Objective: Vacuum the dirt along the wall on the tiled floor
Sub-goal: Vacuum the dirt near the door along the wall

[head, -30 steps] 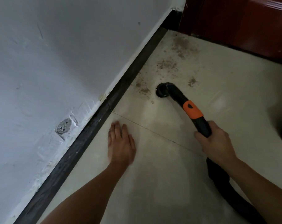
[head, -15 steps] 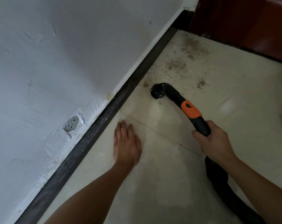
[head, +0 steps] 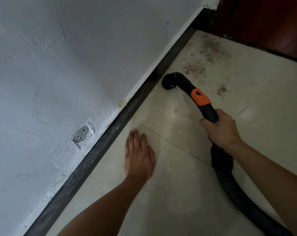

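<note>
Two hands: left hand (head: 139, 155) flat on tile (head: 178, 193), right hand (head: 221, 128) gripping the hose (head: 229, 184), nozzle (head: 170, 82) should hug the skirting (head: 110, 133) toward far dirt (head: 193, 68).

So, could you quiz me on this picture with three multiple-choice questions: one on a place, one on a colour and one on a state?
1. Where is the nozzle?
A. close beside the dark skirting board
B. against the red door
C. up on the white wall

2. What colour is the band on the tube?
A. blue
B. orange
C. green

3. What is the left hand doing?
A. gripping the tube
B. lying flat on the tile
C. pressing on the wall

Answers: 1 A, the nozzle sits low on the floor next to the skirting board. 2 B, the band is plainly orange against the black tube. 3 B, its fingers lie straight on the tile, and it is the right hand that grips the tube.
</note>
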Demonstrator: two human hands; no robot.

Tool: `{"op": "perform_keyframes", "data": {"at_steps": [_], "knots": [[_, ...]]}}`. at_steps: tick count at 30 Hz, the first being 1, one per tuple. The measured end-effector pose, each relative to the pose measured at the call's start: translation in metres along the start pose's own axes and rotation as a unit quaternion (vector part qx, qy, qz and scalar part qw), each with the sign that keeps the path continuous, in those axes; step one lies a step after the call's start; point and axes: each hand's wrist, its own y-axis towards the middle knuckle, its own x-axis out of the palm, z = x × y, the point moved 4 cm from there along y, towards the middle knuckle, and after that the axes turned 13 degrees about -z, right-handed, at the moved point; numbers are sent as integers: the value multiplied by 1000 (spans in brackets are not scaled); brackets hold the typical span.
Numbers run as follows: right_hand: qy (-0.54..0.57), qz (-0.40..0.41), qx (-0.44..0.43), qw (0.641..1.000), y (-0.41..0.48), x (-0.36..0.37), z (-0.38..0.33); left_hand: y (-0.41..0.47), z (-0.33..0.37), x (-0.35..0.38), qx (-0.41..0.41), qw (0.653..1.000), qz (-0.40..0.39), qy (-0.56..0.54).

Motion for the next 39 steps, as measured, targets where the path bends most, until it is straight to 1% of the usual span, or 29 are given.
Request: {"op": "perform_keyframes", "data": {"at_steps": [7,11,15,20,23,26,30,31,34,36,37,39], "knots": [[6,-13,-2,1000,22,3,-15,2,-1,3,0,1000,4,5],[8,-50,-11,999,-12,17,-13,3,-1,2,3,1000,9,6],[-34,-84,-26,996,-49,28,-2,3,-1,-1,2,1000,7,0],[-9,-50,-7,999,-30,17,-5,3,-2,1,5,1000,-2,-5],[-15,-64,-11,998,-40,29,-10,2,-4,-2,4,1000,-8,-6],[-6,-75,1,997,-73,32,9,0,-5,-5,10,1000,-20,-17],[44,12,71,996,-118,-5,60,-1,-6,-6,12,1000,-11,-16],[64,23,87,994,-131,-15,73,-1,-6,-5,8,1000,-10,-14],[125,3,115,986,-168,-35,100,-5,-4,-4,3,1000,-14,-9],[145,-21,113,983,-186,-45,108,-4,-1,-5,2,1000,-17,1],[152,-20,111,982,-190,-49,112,-2,0,-6,3,1000,-13,0],[147,21,110,983,-186,-60,123,4,4,-5,26,1000,-5,6]]}}
